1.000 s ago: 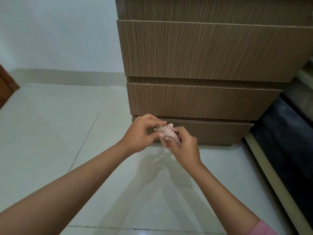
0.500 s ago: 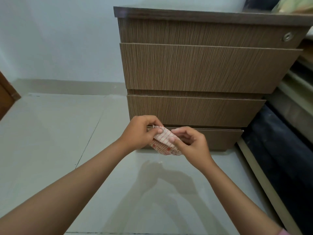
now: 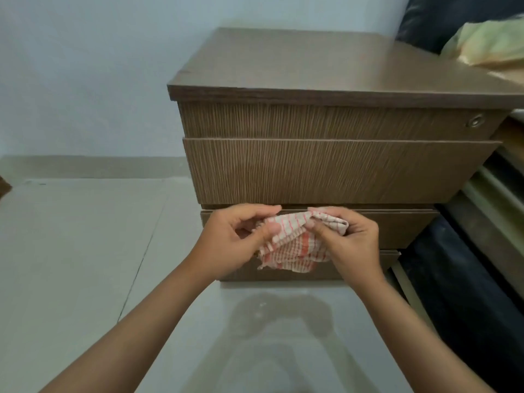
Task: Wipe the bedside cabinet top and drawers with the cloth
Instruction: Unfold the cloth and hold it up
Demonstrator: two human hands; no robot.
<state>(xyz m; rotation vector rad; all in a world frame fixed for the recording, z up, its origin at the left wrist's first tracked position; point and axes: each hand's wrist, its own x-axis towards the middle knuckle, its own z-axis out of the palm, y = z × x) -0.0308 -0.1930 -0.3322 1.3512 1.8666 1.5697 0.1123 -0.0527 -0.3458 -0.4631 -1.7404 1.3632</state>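
Hands, left and right, pinch cloth between them.

Two bare forearms, no sleeves visible

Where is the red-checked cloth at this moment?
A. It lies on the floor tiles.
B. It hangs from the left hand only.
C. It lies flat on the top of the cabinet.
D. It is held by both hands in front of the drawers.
D: the left hand and the right hand both pinch the cloth, which is held in the air in front of the cabinet's lower drawers.
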